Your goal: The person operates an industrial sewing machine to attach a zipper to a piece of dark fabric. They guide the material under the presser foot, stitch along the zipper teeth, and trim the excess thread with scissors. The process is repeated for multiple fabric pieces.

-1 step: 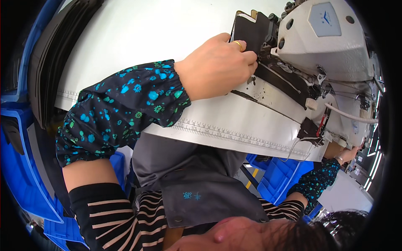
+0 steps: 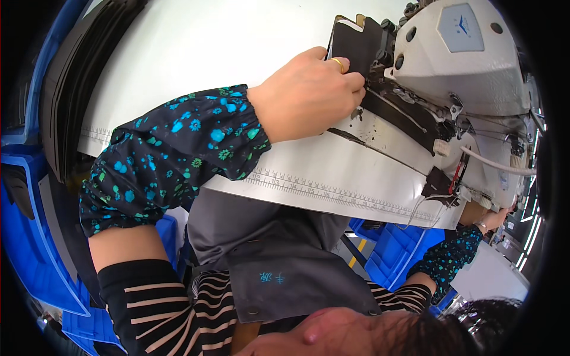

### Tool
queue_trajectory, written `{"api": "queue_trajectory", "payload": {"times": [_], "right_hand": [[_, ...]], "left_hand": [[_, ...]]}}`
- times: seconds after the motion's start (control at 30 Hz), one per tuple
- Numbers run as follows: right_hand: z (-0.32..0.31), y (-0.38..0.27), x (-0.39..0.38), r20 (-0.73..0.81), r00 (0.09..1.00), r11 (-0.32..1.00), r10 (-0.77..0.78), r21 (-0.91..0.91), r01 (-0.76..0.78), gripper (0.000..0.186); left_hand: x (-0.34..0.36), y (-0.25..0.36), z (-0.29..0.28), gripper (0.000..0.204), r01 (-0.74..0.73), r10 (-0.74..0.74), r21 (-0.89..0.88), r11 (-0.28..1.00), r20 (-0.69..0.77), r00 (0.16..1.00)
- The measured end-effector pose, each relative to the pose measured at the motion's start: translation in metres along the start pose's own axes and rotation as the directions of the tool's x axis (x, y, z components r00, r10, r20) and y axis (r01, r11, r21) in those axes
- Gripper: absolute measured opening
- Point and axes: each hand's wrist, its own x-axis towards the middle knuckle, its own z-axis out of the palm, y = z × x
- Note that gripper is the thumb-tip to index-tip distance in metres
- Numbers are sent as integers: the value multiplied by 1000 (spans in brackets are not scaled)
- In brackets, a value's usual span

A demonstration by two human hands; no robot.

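Note:
My left hand (image 2: 312, 95) lies across the white worktable beside the sewing machine (image 2: 457, 65), its fingers curled down at a dark flat piece (image 2: 356, 43) with a notched top edge. The fingertips are partly tucked out of sight, and a ring shows on one finger. Far to the right, my right hand (image 2: 496, 219) is at the lower right end of the machine. It looks small there, and its fingers are mostly hidden, so what it touches is unclear. Patterned dark sleeves cover both forearms.
A stack of dark sheets (image 2: 77, 77) stands at the left table edge, next to blue bins (image 2: 41, 237). A ruler strip (image 2: 320, 191) runs along the table's near edge. Another blue bin (image 2: 398, 252) sits under the table at right. A pale cord (image 2: 496, 165) crosses the machine.

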Motion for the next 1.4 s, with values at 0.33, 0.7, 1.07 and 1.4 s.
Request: {"api": "queue_trajectory", "payload": {"times": [0.33,0.7,1.07,1.4], "right_hand": [[-14,5,21,67,996,996,53,63,-57,64],[-18,19,46,87,995,993,-45,-106,54,64],[-31,18,55,37,993,961,-111,-250,117,68],[-29,20,50,46,989,947,-144,-282,151,62]], "left_hand": [[0,-2,1,50,-4,4,-15,1000,3,1000],[-1,3,6,53,28,-26,55,998,-38,999],[-4,-8,-3,73,19,-19,-6,1000,33,999],[-3,-6,-4,76,18,-18,-3,1000,50,999]]}}
